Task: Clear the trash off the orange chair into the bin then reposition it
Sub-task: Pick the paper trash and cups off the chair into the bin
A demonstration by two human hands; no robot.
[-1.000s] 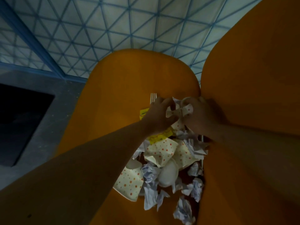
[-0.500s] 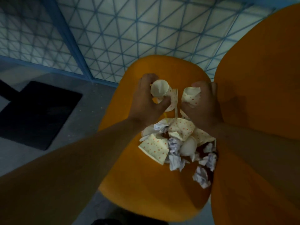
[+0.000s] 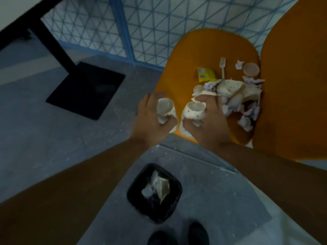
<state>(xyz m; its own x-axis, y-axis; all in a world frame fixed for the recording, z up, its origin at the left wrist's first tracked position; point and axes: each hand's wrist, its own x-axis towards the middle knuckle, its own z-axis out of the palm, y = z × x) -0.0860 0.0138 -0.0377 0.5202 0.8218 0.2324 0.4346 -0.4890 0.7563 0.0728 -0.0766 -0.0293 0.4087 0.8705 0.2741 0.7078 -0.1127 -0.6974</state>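
Orange plastic fills the upper right of the view: the orange chair (image 3: pixel 203 48) stands with its seat toward the camera and its backrest rising at the right edge. Both of the person's hands are out over the seat's near rim. The left hand (image 3: pixel 150 119) is clenched around a crumpled dotted paper cup (image 3: pixel 165 110), mouth up, and the right hand (image 3: pixel 207 121) grips a second dotted cup (image 3: pixel 192 111) the same way; the two cups sit just beside each other. Behind them on the seat lies the pile of trash (image 3: pixel 235 92): spotted paper, crumpled white wads and another cup on its side. Farther back on the seat are a pale plastic fork (image 3: pixel 222 68), a yellow wrapper (image 3: pixel 205 75) and a round lid (image 3: pixel 251 70). On the grey floor below the forearms stands a black bin (image 3: pixel 134 195), square-mouthed, with a few pale scraps inside. Two dark shoes (image 3: pixel 177 235) show at the bottom edge. A black table base (image 3: pixel 85 89) rests on the floor to the left, before a blue lattice wall (image 3: pixel 150 23).
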